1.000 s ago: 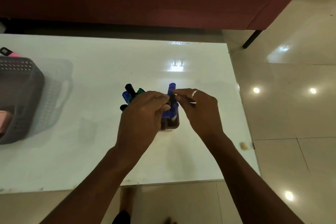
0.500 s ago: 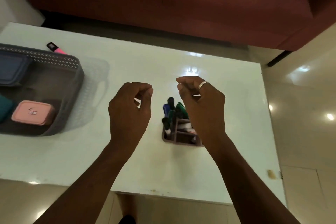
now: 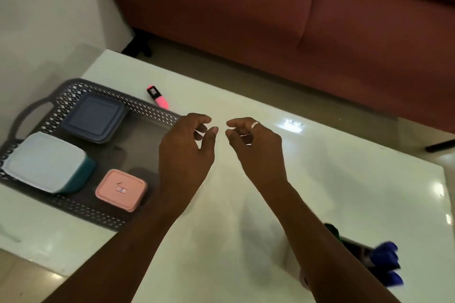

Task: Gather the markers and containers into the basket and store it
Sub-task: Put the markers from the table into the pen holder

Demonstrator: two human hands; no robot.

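A grey perforated basket [image 3: 73,88] lies at the left of the white table [image 3: 344,179]. Inside it sit a dark blue container [image 3: 94,117], a teal container with a pale lid [image 3: 45,161] and a small pink container [image 3: 121,189]. A pink highlighter [image 3: 157,97] rests on the table just beyond the basket's far rim. My left hand [image 3: 184,152] hovers over the basket's right end, fingers curled and apart, holding nothing. My right hand [image 3: 253,147] hovers beside it, also holding nothing. Blue and green markers [image 3: 384,261] stand in a holder at the lower right, partly hidden by my right forearm.
A dark red sofa [image 3: 270,7] runs along the far side of the table, with one black leg [image 3: 440,146] at the right. A pale wall [image 3: 49,7] is at the left. The table's near edge crosses the lower left.
My hands let go of the markers in the holder and lifted away. The view swung left, so the basket now shows fully and the marker holder sits at the lower right.
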